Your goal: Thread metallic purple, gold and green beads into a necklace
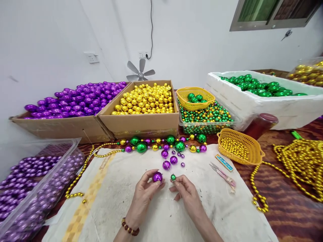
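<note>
Between the thumb and fingers of my left hand [144, 191] is a shiny purple ball [157, 177]. My right hand [186, 192] pinches near a small green bead [173, 177]; a thin needle-like line [168, 168] runs up from it toward the loose purple balls. The two hands are close together but apart, above the white cloth [121, 188]. Just beyond them lie several loose purple balls [173, 160] and small purple beads [183, 164]. Behind these stretches a strung garland [141, 147] of green, gold and purple balls, with a gold bead chain [80, 174] trailing left.
Boxes of purple balls [83, 101] and gold balls [146, 99] stand at the back. A yellow basket [256, 148] of gold beads, scissors [224, 175] and a blue-labelled packet [224, 162] are at right. Farther right lies a gold chain pile [300, 164]; a plastic bin [63, 171] stands left.
</note>
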Demonstrator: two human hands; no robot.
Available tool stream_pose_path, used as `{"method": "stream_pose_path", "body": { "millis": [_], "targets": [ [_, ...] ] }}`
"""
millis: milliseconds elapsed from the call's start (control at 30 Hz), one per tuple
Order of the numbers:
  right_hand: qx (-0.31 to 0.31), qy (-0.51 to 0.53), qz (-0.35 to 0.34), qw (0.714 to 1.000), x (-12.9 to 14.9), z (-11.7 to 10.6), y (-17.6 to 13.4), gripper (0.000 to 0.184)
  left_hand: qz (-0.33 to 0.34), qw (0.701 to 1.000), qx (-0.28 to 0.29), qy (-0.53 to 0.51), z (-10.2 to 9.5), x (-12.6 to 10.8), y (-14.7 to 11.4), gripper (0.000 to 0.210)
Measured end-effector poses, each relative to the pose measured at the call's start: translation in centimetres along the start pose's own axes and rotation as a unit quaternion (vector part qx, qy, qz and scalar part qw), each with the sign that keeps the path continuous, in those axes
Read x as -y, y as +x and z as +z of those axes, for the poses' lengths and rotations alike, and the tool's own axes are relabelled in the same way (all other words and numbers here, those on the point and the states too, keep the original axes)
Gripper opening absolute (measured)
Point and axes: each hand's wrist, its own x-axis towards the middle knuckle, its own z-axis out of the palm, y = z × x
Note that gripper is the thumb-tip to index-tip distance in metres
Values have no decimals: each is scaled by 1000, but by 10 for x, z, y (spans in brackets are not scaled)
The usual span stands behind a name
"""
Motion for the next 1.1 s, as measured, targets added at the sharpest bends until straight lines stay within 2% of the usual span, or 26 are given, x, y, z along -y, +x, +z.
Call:
{"method": "stream_pose_path", "body": {
  "millis": [300,567,633,767,967,1100],
  "targets": [
    [18,12,16,1000,0,3,6,30,14,998,-32,55,-17,9,1,41],
    [12,21,28,999,2,4,3,34,-68,989,-15,-130,-9,-3,-6,30],
    [13,25,30,999,3,3,1,33,-47,992,-16,-117,-6,-6,-8,30],
    [26,38,32,998,8,1,-11,30,25,999,-24,-13,1,-10,-13,35],
    [48,112,59,991,8,-2,-43,25,124,985,-45,115,7,-15,-24,52],
    [42,107,74,991,3,-5,-62,31,160,977,-25,141,9,-19,-29,38]
  ]
}}
